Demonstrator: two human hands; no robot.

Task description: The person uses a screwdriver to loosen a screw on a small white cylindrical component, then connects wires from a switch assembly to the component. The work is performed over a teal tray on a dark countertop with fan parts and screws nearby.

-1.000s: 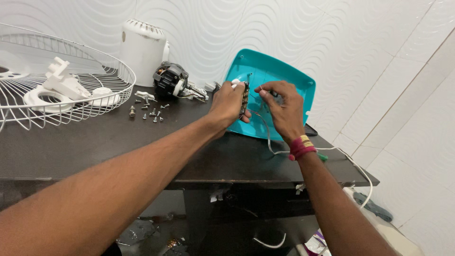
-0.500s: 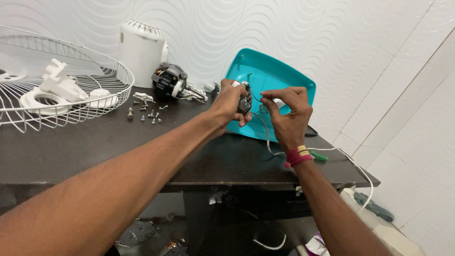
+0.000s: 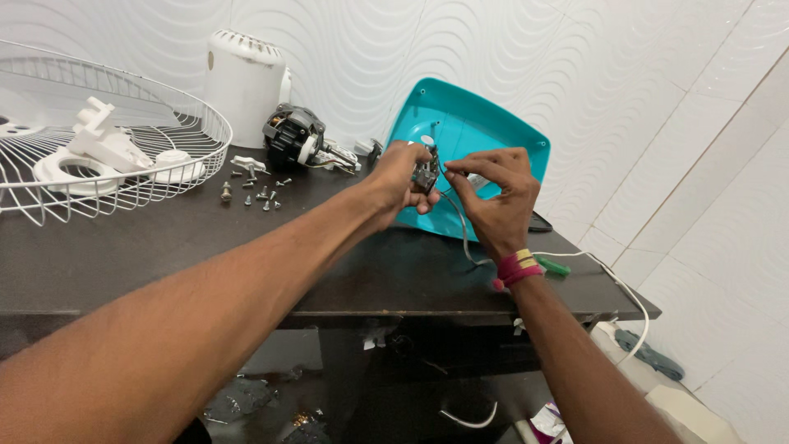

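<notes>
My left hand [image 3: 400, 182] grips a small dark switch part [image 3: 426, 174] with metal contacts, held above the dark table [image 3: 164, 247]. My right hand [image 3: 491, 191] pinches at the same part from the right, where a thin grey wire [image 3: 462, 234] hangs down from it. A red and yellow band is on my right wrist. Just behind both hands a teal plastic fan base [image 3: 468, 131] leans against the wall.
A black fan motor [image 3: 294, 138] and a white housing [image 3: 242, 82] stand at the back. Several loose screws [image 3: 259, 196] lie near them. A white wire fan guard [image 3: 107, 156] holding white plastic parts fills the left. A white cable [image 3: 608, 275] and a green-handled tool [image 3: 554, 266] lie at the right edge.
Both hands with the small part have lifted slightly and drawn closer together; my right hand's fingers now pinch at the part's right side.
</notes>
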